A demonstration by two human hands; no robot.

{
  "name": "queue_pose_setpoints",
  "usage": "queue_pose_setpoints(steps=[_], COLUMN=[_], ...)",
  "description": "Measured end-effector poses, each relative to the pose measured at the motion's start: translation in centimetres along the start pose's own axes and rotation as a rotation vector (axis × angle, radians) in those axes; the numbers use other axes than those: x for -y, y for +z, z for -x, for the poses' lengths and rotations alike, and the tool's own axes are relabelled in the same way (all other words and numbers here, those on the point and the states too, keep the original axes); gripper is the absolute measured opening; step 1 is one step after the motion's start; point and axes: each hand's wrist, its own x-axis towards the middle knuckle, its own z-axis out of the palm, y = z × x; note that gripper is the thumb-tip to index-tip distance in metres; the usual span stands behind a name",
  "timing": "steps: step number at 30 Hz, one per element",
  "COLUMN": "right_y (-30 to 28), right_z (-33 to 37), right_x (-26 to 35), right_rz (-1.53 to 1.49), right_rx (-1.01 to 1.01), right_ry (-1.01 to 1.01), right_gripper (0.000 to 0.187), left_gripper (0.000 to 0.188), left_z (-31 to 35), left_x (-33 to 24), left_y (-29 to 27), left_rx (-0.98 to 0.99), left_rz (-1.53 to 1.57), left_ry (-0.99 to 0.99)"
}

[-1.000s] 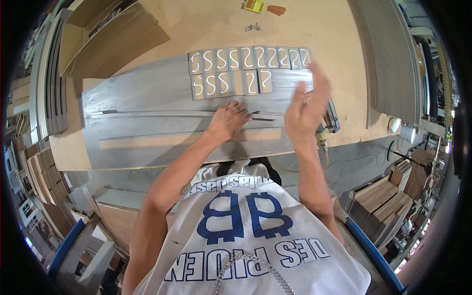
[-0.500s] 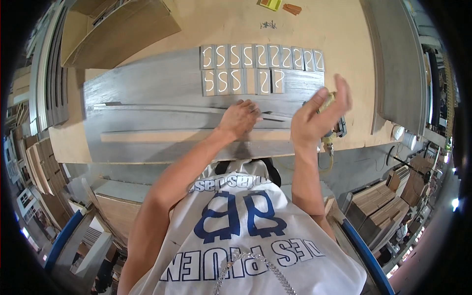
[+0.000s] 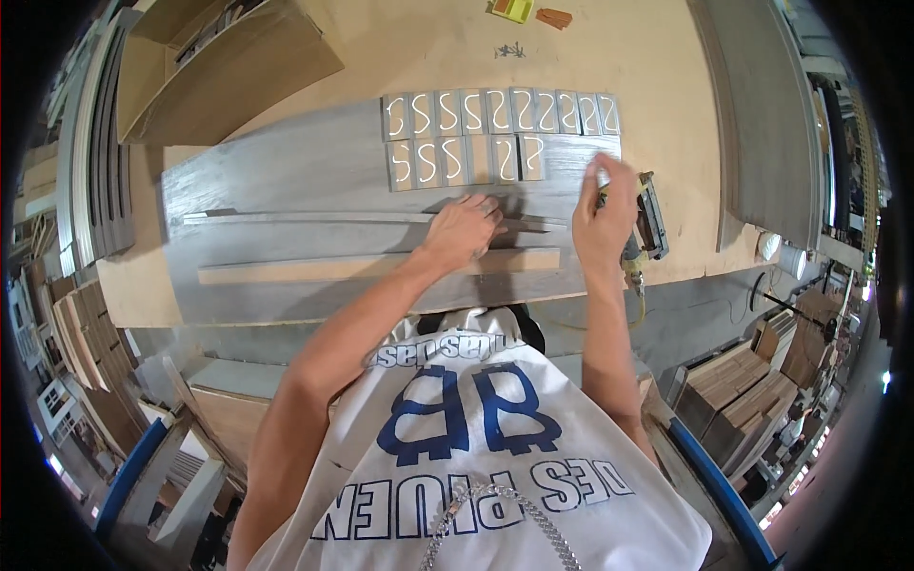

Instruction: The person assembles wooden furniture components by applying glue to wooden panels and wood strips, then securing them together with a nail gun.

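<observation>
My left hand (image 3: 465, 230) is closed over a long thin grey strip (image 3: 314, 220), which lies across a grey panel (image 3: 343, 181). The strip runs out on both sides of the hand. My right hand (image 3: 606, 205) is raised over the panel's right end, fingers bent in toward the thumb and slightly blurred; whatever is between them I cannot make out. Beside it on the table rests a nail gun (image 3: 650, 224), partly behind the hand. Beyond my hands stand two rows of small grey-edged blocks (image 3: 447, 112), most with a white squiggle of glue on top.
Nearer me lies a tan-faced strip (image 3: 381, 265). A cardboard box (image 3: 238, 81) stands at the far left. Small dark pieces (image 3: 510, 51), a yellow-green box (image 3: 512, 9) and orange pieces (image 3: 554, 18) sit at the back. Long grey boards (image 3: 766, 124) lie to the right.
My right hand has drawn its spread fingers together and moved slightly left, uncovering more of the nail gun. My left hand stays on the strip.
</observation>
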Motion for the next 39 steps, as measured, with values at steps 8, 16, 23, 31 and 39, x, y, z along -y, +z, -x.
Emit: queue_pose_setpoints(steps=[8,16,23,31,39], right_y=[0.4,0.6,1.0,1.7,2.0], right_z=[4.8,1.5,2.7,2.5,3.1], right_x=[-5.8,-5.3,-4.6,-3.2,-5.2], right_rz=[-0.036,-0.031,0.074,0.232,0.189], right_rx=[0.776,1.242,0.981,0.942,0.922], right_ry=[-0.001,-0.032,-0.367,-0.239,-0.306], right_gripper=[0.044,0.057,0.051,0.051,0.056], left_gripper=[0.027,0.041,0.050,0.056,0.055], left_z=[1.5,2.6,1.4,1.1,1.1], left_x=[-0.9,-2.8,-2.3,-1.6,-1.2], left_y=[1.3,1.0,0.8,1.0,0.3], left_rx=[-0.051,-0.184,-0.075,-0.026,0.035], left_rz=[-0.115,-0.180,-0.072,-0.012,-0.034], left_ry=[0.090,0.138,-0.069,-0.122,-0.185])
